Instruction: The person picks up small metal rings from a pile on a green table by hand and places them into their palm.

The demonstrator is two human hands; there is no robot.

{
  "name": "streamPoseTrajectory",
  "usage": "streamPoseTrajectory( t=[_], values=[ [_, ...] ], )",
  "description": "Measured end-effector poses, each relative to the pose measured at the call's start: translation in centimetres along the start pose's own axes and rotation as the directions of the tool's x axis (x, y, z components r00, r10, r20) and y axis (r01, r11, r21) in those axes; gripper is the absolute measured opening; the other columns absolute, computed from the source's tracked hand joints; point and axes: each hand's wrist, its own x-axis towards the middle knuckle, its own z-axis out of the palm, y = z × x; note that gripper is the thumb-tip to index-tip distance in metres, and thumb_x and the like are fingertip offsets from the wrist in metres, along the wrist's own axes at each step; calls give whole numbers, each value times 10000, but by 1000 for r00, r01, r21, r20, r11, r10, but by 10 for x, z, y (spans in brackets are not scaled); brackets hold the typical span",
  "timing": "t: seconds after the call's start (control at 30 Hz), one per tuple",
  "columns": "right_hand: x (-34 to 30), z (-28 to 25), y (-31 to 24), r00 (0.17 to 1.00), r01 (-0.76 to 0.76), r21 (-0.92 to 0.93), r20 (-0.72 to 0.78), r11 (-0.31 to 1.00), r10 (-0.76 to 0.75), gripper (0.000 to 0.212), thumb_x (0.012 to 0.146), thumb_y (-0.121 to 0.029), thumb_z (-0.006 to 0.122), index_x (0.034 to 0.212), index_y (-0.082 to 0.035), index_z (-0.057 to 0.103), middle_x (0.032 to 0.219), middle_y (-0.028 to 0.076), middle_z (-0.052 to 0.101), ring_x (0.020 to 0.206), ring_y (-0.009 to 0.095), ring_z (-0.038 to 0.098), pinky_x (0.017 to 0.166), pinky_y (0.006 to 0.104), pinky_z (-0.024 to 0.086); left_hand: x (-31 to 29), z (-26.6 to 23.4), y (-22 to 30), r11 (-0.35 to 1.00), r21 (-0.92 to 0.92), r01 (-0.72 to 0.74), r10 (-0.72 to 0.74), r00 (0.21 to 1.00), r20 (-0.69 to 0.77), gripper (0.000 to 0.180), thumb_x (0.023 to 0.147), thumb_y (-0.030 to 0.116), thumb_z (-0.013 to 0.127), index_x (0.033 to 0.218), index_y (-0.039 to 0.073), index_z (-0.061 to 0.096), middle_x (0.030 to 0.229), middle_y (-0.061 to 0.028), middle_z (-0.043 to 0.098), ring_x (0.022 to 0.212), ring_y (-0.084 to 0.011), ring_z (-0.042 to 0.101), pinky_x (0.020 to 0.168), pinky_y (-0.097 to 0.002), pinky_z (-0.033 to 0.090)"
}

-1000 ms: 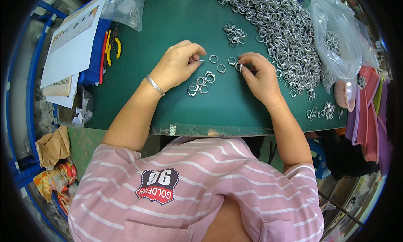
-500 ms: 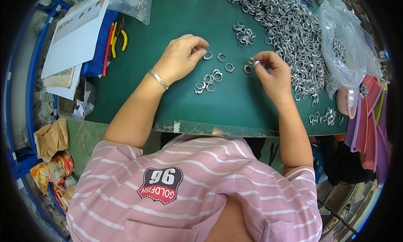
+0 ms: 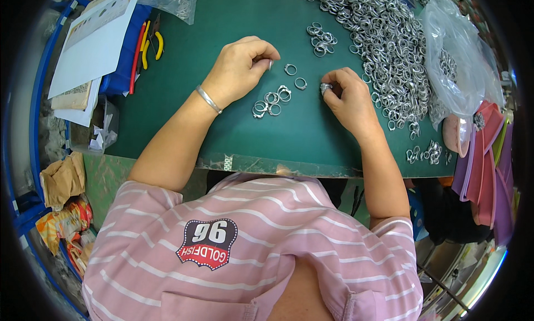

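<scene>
Your left hand (image 3: 240, 68) is closed in a pinch, thumb and forefinger gripping a thin silver-coloured metal ring (image 3: 270, 64) turned nearly edge-on. Your right hand (image 3: 349, 95), across at about four o'clock from it, is curled too, its thumb and forefinger pinching silver-coloured ringwork (image 3: 325, 88); whether that is one ring or several, you cannot tell from here. A plain silver-coloured bangle (image 3: 208, 99) circles your left wrist.

Just beside the left fingertips, at three to four o'clock, two single rings (image 3: 300, 83) lie apart from each other on the dark green tabletop (image 3: 311, 137). At six o'clock from those fingertips sits a loose cluster of rings (image 3: 272, 98), some touching.

From the right fingertips, a small bunch of rings (image 3: 321, 40) lies at twelve o'clock, the big silver-grey heap of rings (image 3: 384, 48) spreads at one to two, a clear plastic bag (image 3: 453, 65) rests near three beyond it, and another little group of rings (image 3: 431, 153) sits at four, near the table edge.

Far out at nine to ten o'clock from your left hand are yellow-handled pliers (image 3: 159, 45).

The step in hand looks like handling rings a few at a time. The next move seems to call for light fingertip control, without nudging the neighbouring rings.
</scene>
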Motion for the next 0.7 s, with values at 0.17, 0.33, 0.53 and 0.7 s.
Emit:
streamPoseTrajectory(
  t=[0.17,0.33,0.53,0.7],
  values=[
    [-3,4,-11,999,-29,145,41,989,23,164,796,-10,603,949,7,662,840,136,597,731,273,598,690,349,487,-3,-1,10,999,-12,44,-43,994,102,171,784,-58,642,942,4,662,906,-63,635,755,-135,614,691,-247,502],
    [6,18,-15,980,195,46,18,980,-196,271,799,38,553,1055,10,637,941,162,579,844,319,597,763,378,490,-5,8,0,991,64,-115,106,986,125,287,799,-89,585,1062,13,633,1073,-104,618,868,-199,626,766,-292,516],
    [2,17,-23,960,243,105,115,964,-254,290,782,55,550,1063,33,618,970,178,561,868,331,585,778,379,486,-7,12,-3,928,161,-335,293,926,237,314,770,-89,581,1069,-3,619,1117,-131,600,997,-328,585,875,-374,487],
    [-13,10,-25,967,99,200,213,975,-142,211,761,46,588,969,26,615,924,153,566,774,283,594,698,347,491,-8,7,8,976,-33,-214,211,907,364,264,794,-77,579,1045,-10,624,1046,-134,613,944,-306,603,817,-356,496]
  ],
)
